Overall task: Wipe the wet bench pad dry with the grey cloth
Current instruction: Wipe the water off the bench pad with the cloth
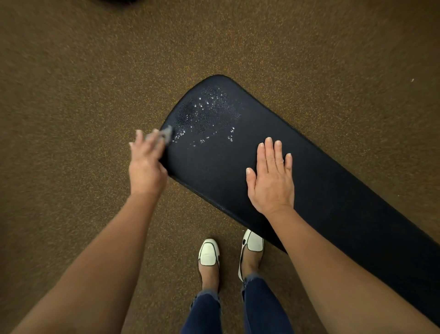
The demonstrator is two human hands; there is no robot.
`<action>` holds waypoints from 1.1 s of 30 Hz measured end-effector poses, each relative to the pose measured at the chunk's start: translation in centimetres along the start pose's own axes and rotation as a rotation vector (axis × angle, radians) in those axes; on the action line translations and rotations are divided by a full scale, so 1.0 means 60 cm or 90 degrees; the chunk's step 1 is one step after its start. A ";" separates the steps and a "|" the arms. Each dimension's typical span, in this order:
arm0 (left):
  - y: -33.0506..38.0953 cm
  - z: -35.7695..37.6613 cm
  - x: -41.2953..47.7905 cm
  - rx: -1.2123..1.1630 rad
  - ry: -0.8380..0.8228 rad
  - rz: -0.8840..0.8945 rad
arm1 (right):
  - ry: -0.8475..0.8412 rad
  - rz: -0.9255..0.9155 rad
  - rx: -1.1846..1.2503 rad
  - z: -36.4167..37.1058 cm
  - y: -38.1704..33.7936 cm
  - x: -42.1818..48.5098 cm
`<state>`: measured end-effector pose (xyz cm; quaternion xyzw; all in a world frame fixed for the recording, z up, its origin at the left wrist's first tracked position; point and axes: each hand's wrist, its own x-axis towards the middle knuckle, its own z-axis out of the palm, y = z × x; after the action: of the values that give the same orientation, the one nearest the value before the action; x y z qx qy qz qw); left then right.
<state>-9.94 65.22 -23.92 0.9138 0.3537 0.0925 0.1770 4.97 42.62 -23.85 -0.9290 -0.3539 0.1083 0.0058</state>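
Note:
A long black bench pad [333,190] runs from the centre of the view down to the right edge. Water droplets [207,116] glisten on its rounded far end. My left hand [146,164] is at the pad's left edge, closed on a small grey cloth [164,135] that sticks out past my fingers and touches the pad beside the droplets. The hand and cloth are blurred. My right hand [271,178] lies flat on the pad with fingers spread, palm down, nearer to me than the wet patch and holding nothing.
Brown speckled carpet [83,83] surrounds the bench on all sides. My feet in white shoes [209,252] and blue jeans stand close to the pad's near edge. A dark shape [114,2] shows at the top left edge.

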 end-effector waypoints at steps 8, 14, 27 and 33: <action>0.093 0.048 -0.044 -0.074 0.001 0.176 | -0.005 0.006 -0.006 -0.002 -0.004 0.000; 0.065 0.034 -0.016 0.029 -0.067 0.173 | 0.003 0.003 -0.001 -0.003 -0.004 0.000; 0.097 0.058 -0.040 0.018 -0.081 0.300 | -0.001 0.004 0.004 -0.001 -0.003 0.000; 0.021 0.021 0.030 0.009 0.002 0.061 | 0.003 0.001 -0.001 0.000 -0.002 0.000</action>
<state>-7.50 65.24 -24.51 0.9308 0.3102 0.0997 0.1657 4.91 42.71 -23.83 -0.9296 -0.3531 0.1058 0.0056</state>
